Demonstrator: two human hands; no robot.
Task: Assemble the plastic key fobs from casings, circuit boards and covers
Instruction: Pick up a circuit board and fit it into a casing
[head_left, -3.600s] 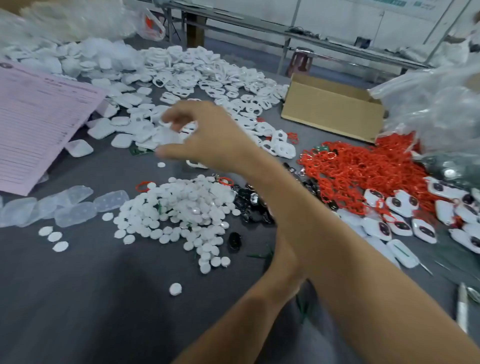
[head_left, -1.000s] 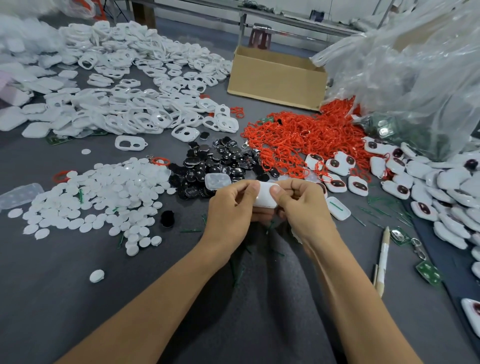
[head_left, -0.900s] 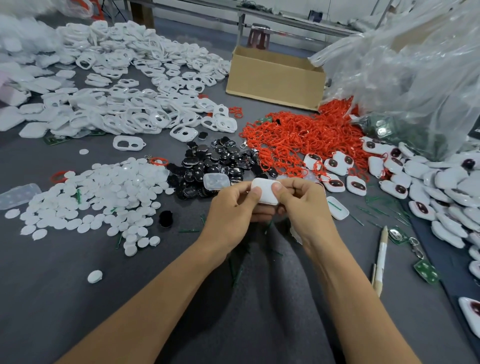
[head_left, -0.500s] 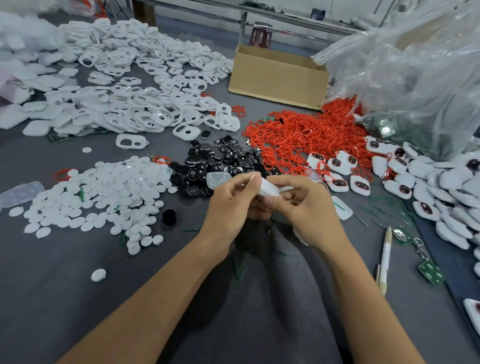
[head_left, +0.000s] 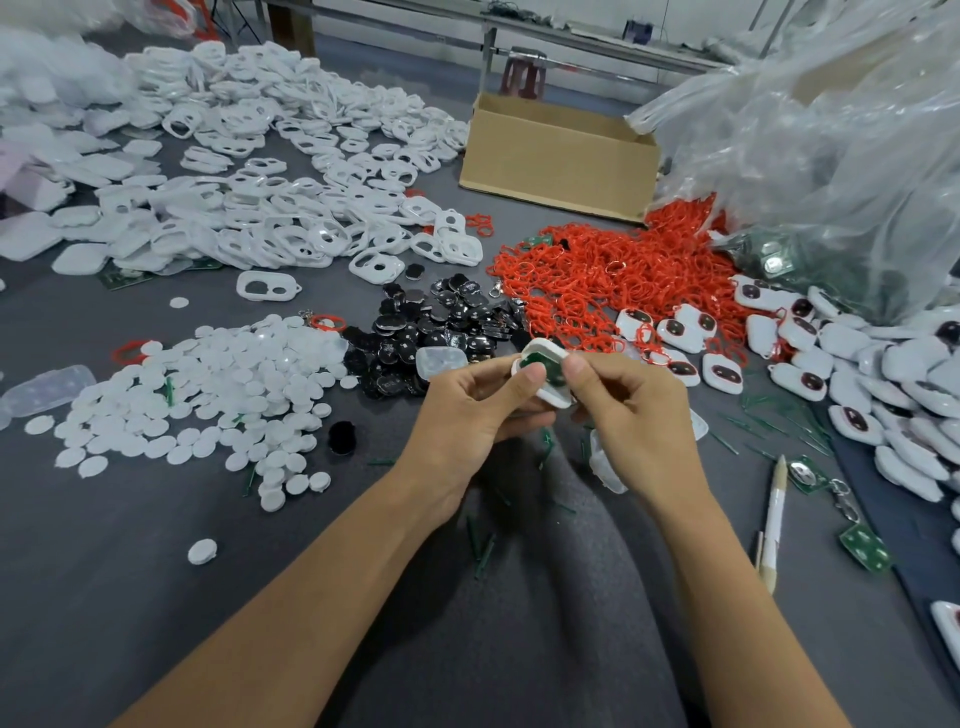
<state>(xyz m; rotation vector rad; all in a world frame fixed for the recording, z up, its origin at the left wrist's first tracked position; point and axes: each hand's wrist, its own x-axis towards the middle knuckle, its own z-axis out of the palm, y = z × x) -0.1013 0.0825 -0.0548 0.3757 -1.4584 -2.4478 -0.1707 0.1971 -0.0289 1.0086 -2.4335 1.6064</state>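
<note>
Head view, left hand (head_left: 470, 415): your fingers pinch one white casing (head_left: 551, 398), near middle.
Right hand (head_left: 639, 415): your fingers pinch it too.
Board (head_left: 545, 364): one green one, inside casing.
Far: one brown box (head_left: 556, 161).

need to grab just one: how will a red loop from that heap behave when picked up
The red loops look thin, so probably light and bendy. They lie tangled in a heap, so lifting one would likely drag neighbours along.
</note>
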